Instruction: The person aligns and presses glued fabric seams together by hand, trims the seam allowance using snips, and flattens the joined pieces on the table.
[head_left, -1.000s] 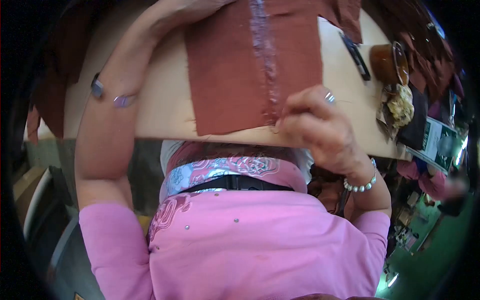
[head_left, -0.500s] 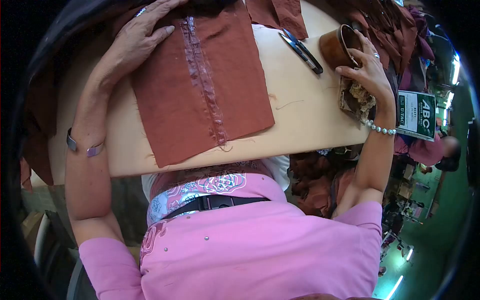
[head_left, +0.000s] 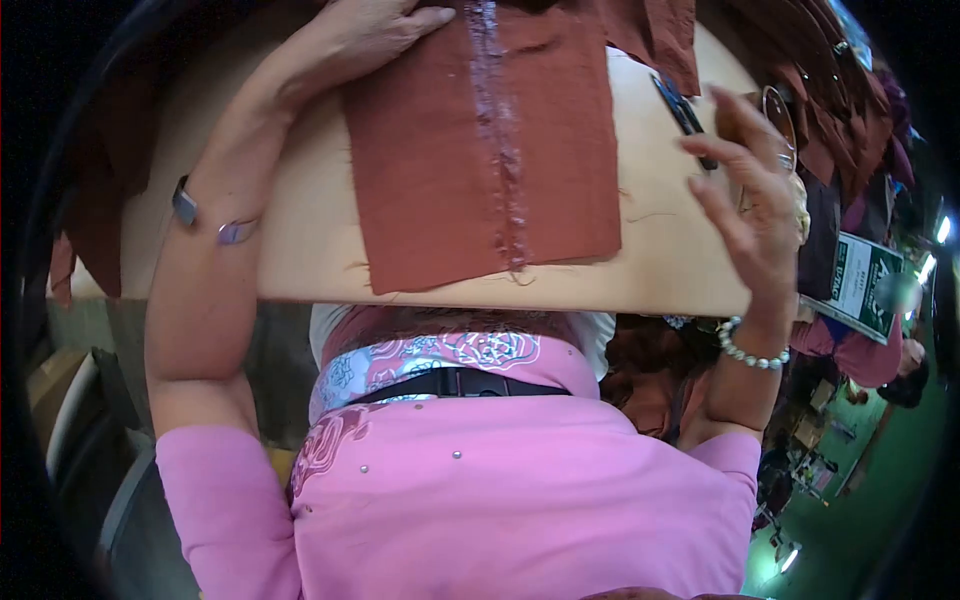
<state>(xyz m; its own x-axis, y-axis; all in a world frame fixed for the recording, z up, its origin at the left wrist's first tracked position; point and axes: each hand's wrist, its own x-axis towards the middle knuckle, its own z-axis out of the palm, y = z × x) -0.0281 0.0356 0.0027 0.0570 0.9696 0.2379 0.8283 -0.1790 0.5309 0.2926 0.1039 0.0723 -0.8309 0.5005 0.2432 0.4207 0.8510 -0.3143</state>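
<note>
A rust-brown cloth piece [head_left: 420, 190] lies flat on the table, with a shiny, wrinkled strip [head_left: 497, 130] running down it and frayed edges. My left hand [head_left: 370, 35] rests on its upper left part, thumb stretched out; the top of the frame cuts off the fingertips. Over the table's right side, my right hand [head_left: 755, 195] is raised with fingers apart and nothing in them. Just behind it stands a round brown container [head_left: 782, 105], mostly hidden. A pair of dark thread snips [head_left: 686, 118] lies between the cloth and my right hand. A frayed yellowish wad [head_left: 801, 208] shows past that hand.
The cream tabletop [head_left: 660, 270] ends in front of my body. More brown cloth [head_left: 820, 90] is heaped at the right, and other pieces [head_left: 110, 190] hang at the left. A green and white box [head_left: 862, 285] sits by the right edge. Another person [head_left: 865, 355] is beyond.
My right hand has let go of the brown container and moved off it toward the left, fingers spreading. My left hand stays on the cloth. The whole view has shifted.
</note>
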